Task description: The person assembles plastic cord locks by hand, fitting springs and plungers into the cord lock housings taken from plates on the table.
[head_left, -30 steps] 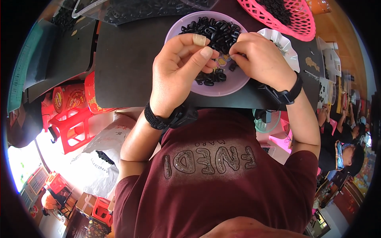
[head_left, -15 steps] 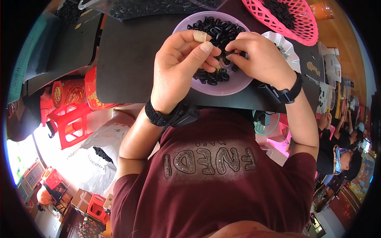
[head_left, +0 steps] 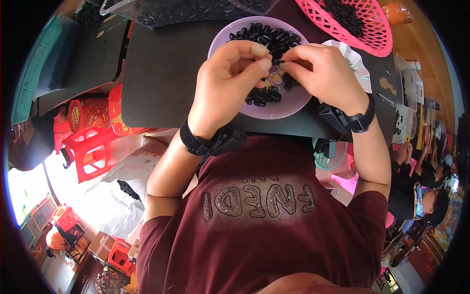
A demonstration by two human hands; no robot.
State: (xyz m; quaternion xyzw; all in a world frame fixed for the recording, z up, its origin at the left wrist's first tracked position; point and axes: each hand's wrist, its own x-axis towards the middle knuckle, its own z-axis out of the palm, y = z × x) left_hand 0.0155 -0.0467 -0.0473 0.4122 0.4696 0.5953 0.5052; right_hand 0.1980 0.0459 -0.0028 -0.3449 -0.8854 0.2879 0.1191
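Observation:
Over a light purple bowl (head_left: pixel 269 112) my two hands meet fingertip to fingertip. My left hand (head_left: pixel 227 83), with a beige bandage around one finger, pinches at a small black piece (head_left: pixel 276 62). The thumb and fingers of my right hand (head_left: pixel 329 73) close on the same piece from the other side. Its exact shape is mostly hidden by the fingertips. Below and behind the hands, glossy black oval parts (head_left: pixel 264 35) fill much of the bowl, and a coloured print shows on its bottom.
The bowl stands on a dark table (head_left: pixel 161 73). Beyond it are a clear tub (head_left: pixel 181 14) of black parts and a pink lattice basket (head_left: pixel 384 36) with more black pieces. A white fluted dish (head_left: pixel 361 71) sits beside my right hand. Red stools (head_left: pixel 90 152) are at left; other people sit at right.
My hands have come together from a small gap, the left moving right. Both now pinch at the small black piece between them. The bowl has barely shifted.

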